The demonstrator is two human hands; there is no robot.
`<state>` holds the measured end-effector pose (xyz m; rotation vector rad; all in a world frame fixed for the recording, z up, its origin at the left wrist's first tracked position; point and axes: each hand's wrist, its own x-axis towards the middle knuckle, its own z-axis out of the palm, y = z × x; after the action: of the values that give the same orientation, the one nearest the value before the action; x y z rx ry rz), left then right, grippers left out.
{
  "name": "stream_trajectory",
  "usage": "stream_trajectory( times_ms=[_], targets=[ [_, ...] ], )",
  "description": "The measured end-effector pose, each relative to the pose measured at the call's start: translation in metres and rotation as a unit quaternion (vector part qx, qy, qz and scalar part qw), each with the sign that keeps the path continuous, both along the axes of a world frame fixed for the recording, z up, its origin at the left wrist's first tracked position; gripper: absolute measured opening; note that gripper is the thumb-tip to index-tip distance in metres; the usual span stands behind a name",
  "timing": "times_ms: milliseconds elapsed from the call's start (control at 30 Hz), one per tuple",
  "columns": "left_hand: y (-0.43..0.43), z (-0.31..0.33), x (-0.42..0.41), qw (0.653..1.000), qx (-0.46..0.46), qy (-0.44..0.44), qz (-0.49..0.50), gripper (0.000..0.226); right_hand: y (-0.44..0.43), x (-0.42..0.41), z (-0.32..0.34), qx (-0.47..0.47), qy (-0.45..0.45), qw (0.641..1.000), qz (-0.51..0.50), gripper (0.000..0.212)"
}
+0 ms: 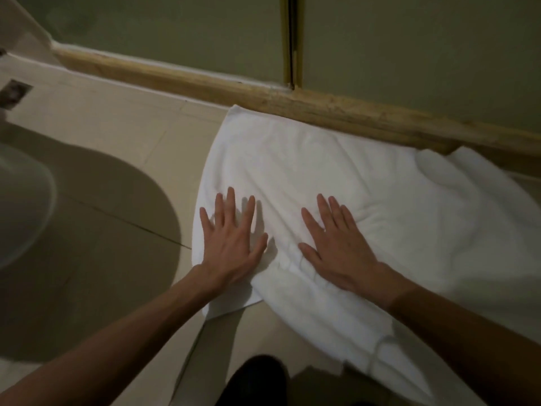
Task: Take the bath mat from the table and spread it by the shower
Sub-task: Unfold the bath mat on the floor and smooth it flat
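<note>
Bath mat (336, 171), plain white with no mark on its cloth, lies on the tiled floor (117, 127) with its far edge up against the brown kerb (322, 109) that runs along the foot of the glass panels (409, 54) of the shower. Its left part is flat, while its right part is rumpled, with a raised fold close to the kerb. The near hem is bunched into small wrinkles between the two wrists.

Both hands lie palm down on top of the mat, side by side and a little apart. The left hand (231, 244) sits near the mat's left edge, its fingers (231, 200) straight and spread wide, pointing toward the kerb. The right hand (336, 244) rests nearer the middle, its fingers (323, 206) straight and closer together, angled up and to the left. Neither hand curls round the cloth; the mat is under the palms and fingertips.

On the left a pale rounded shape (23, 206), blurred, throws a wide shadow over the tiles, and a small square drain (13, 93) sits in the floor beyond it
</note>
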<state>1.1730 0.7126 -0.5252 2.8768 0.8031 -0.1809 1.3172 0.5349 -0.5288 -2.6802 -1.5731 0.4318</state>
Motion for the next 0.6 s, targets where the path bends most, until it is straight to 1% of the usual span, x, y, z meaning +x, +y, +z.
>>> stream_trajectory(
  times_ms=[200, 333, 467, 600],
  targets=[
    [-0.030, -0.009, -0.031, 0.997, -0.051, -0.040, 0.049, 0.078, -0.014, -0.027, 0.012, -0.006, -0.001, 0.999, 0.038, 0.081],
    [-0.040, -0.012, -0.044, 0.992, -0.086, -0.071, 0.060, 0.080, -0.025, -0.033, 0.006, -0.023, -0.027, 0.998, 0.057, 0.076],
    [-0.038, -0.022, -0.059, 0.994, -0.077, -0.058, 0.053, 0.076, -0.029, -0.022, -0.002, -0.027, -0.055, 0.997, 0.046, 0.066],
    [-0.021, -0.028, -0.063, 0.996, -0.062, -0.040, 0.045, 0.075, -0.025, -0.012, -0.008, -0.031, -0.069, 0.997, 0.035, 0.066]
  ],
)
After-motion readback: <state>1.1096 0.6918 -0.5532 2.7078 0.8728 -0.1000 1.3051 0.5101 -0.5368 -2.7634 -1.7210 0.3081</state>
